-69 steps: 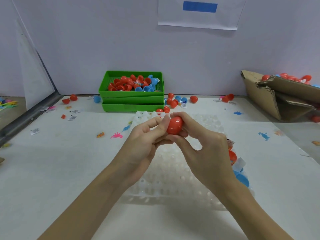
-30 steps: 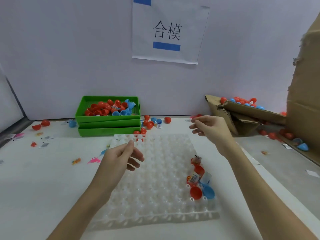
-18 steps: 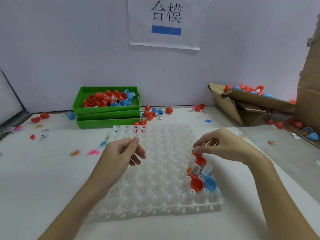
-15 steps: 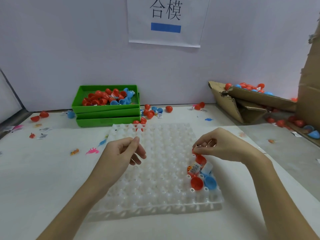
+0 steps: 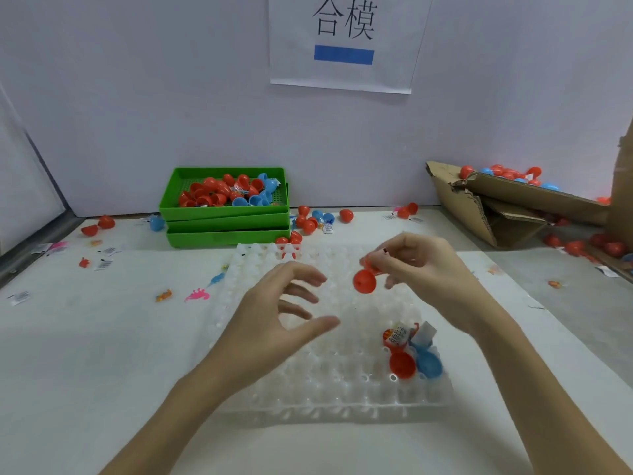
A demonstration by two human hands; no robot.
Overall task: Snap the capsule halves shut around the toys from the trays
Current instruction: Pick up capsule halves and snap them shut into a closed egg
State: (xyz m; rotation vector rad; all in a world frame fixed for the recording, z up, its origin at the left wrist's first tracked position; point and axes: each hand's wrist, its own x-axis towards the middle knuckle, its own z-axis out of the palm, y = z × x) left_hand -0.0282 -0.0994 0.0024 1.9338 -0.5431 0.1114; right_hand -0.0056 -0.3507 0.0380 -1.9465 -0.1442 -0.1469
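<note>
Dangling from right hand (image 5: 419,265) fingertips: red capsule (image 5: 364,281), above tray (image 5: 329,399).

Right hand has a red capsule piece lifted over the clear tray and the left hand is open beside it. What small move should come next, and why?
Probably the left hand should close in and take hold of the red capsule pinched by the right hand. The left hand holds nothing, its fingers are spread toward the capsule, and snapping it shut likely needs both hands. Whether a toy sits inside cannot be told.
</note>
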